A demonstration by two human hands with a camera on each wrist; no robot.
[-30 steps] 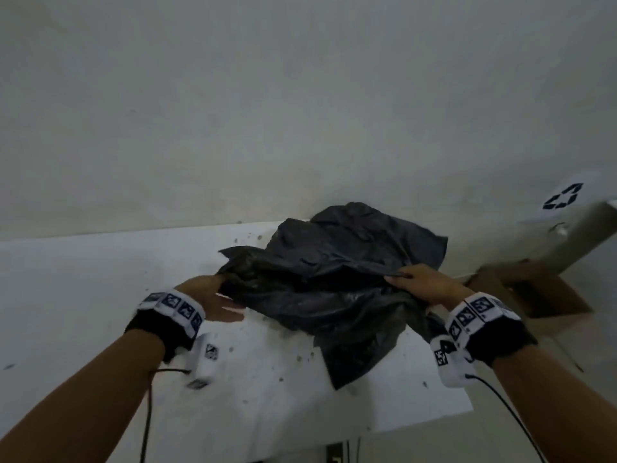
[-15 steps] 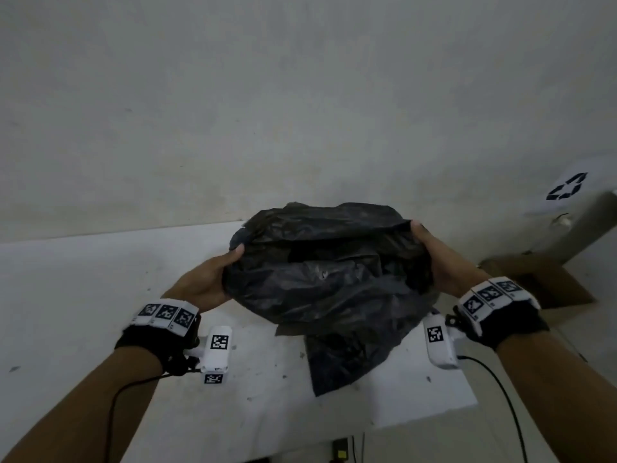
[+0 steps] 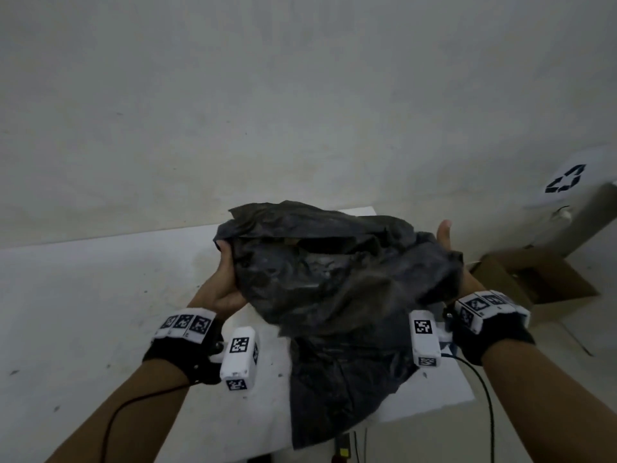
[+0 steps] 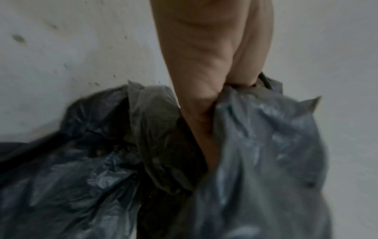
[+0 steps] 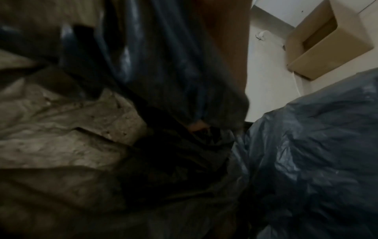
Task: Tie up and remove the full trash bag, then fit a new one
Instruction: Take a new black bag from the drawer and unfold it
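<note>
Both hands (image 3: 337, 262) grip black bag (image 3: 334, 279) over white table (image 3: 100, 312) w/ wall (image 3: 300, 95) behind.

Wall (image 3: 300, 95): pale, plain, faintly scuffed, fills the upper view. Table (image 3: 100, 295): white top, dotted with dark specks, butts against the wall. Cardboard box (image 3: 541, 279): brown, open, on the floor. White bin (image 3: 584, 202): black recycling mark, leans above the box. Dark cables (image 3: 357, 442): hang under the table's near edge. Light: dim, even, greyish.
</note>
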